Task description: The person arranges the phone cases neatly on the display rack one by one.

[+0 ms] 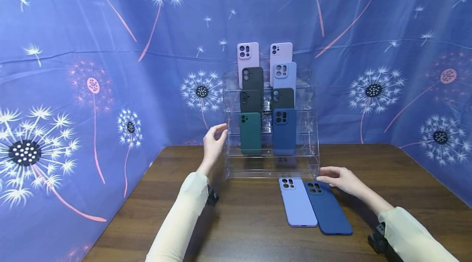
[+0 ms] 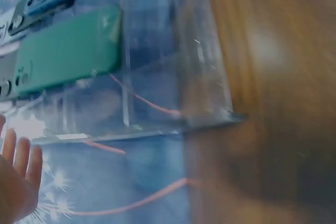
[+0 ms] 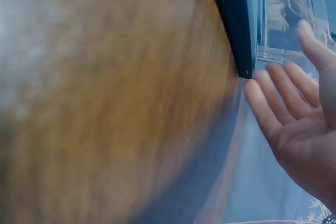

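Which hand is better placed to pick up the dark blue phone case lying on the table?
Probably the right hand: its straight fingers already rest at the camera end of the dark blue case. The left hand is raised beside the clear display stand's left edge, farther off, holding nothing.

Head view looks down from above; both wrist views closely share the clear rack [image 1: 271, 163].

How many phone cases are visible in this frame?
10. Eight stand on the clear tiered stand in two columns of four; the lilac case and navy case lie on the table. None looks hidden.
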The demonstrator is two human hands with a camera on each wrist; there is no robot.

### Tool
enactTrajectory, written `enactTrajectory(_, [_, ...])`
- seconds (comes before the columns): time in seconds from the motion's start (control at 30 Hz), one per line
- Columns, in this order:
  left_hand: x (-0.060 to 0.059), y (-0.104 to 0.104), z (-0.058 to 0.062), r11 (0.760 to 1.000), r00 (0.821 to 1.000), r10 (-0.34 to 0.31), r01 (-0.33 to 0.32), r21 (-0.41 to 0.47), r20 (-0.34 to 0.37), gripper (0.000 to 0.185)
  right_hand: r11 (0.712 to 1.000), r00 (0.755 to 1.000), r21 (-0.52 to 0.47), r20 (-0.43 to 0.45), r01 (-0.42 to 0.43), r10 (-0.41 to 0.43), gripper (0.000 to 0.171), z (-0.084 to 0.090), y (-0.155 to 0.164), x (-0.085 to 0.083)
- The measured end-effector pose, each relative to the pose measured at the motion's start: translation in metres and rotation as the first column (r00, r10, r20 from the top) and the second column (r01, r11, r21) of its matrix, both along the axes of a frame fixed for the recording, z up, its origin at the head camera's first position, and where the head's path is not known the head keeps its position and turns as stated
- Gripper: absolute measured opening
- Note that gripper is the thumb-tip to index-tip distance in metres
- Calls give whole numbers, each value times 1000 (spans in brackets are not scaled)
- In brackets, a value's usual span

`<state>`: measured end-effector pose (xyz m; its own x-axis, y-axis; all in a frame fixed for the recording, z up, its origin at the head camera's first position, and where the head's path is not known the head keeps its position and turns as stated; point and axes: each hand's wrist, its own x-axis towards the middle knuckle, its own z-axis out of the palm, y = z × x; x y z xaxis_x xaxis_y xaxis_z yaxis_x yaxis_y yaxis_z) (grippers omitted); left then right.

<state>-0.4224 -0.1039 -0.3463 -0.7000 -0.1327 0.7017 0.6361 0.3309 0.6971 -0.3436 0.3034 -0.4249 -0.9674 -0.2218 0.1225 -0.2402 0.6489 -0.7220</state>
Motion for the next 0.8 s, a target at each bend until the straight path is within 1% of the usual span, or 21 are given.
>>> enactTrajectory(0.1, [1,-9,-10,999,999,29,-30,26,27,22,994,999,105,-26,-31,34,57,0,1,3])
enactTrajectory(0.17, [1,-14,-17,999,998,25,-27,40,57,25,988,998,149,-37,-36,42,57,-1,1,5])
enactTrajectory(0.23, [2,-17,-24,999,994,4,-9,44,107,29,985,998,169,-38,-45,53,58,-1,1,7])
enactTrajectory(0.3, [4,-19,-31,999,986,-39,33,39,165,33,980,998,193,-29,-41,48,60,-1,1,10])
enactTrajectory(0.37, [6,-20,-38,996,966,-95,91,26,240,38,975,999,221,-21,-36,41,62,-1,1,13])
enactTrajectory(0.43, [9,-21,-43,989,933,-139,146,6,333,44,970,999,239,-7,-35,38,63,-2,1,16])
enactTrajectory(0.5, [9,-23,-48,981,897,-173,193,-9,408,49,969,999,242,24,-40,35,65,-3,0,18])
enactTrajectory(0.53, [9,-24,-50,978,882,-183,208,-11,434,51,969,999,241,35,-46,39,66,-3,0,18])
enactTrajectory(0.57, [9,-25,-51,976,873,-190,220,-13,448,52,970,998,237,49,-55,45,66,-4,-1,18])
enactTrajectory(0.6, [9,-26,-52,974,868,-196,225,-11,457,52,970,997,235,58,-61,49,67,-5,-2,17])
enactTrajectory(0.63, [9,-27,-53,973,867,-205,233,-4,454,53,970,997,234,67,-63,48,67,-5,-3,16])
enactTrajectory(0.73, [7,-29,-53,965,871,-240,261,10,428,53,967,997,246,55,-74,63,64,-6,-4,13])
enactTrajectory(0.77, [10,-29,-50,961,867,-252,275,8,430,54,965,997,250,49,-75,65,63,-6,-5,13])
enactTrajectory(0.8, [10,-29,-49,959,863,-256,282,6,435,55,965,997,254,42,-70,62,61,-6,-5,13])
